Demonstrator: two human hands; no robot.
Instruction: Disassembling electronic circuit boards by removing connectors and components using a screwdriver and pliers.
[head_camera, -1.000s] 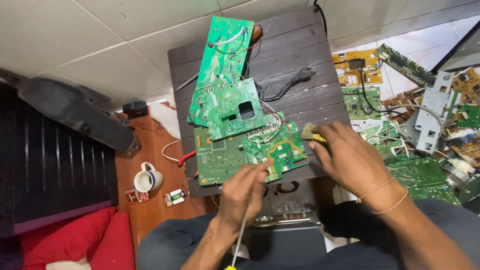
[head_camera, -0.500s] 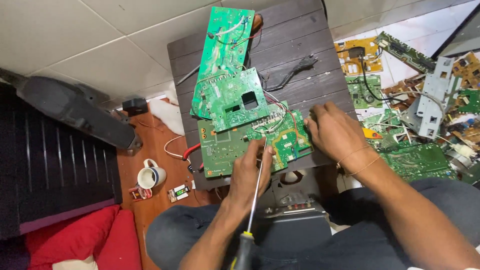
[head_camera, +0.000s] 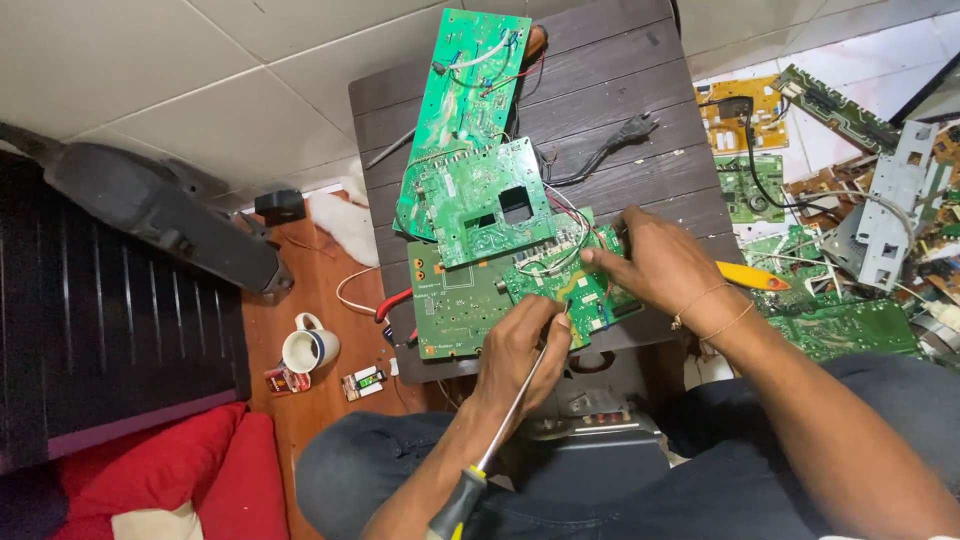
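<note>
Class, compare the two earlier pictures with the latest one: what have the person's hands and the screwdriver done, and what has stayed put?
The left hand has tilted the screwdriver, tip on the green circuit board, handle towards the lap. The right hand slid left from the board's right edge onto it, uncovering a yellow tool. The upper boards, dark table and mug stayed put.

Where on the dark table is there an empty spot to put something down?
The dark wooden table is bare at its far right corner, beyond the black plug, and in a thin strip left of the long green board. Near both hands, the circuit boards crowd it.
</note>
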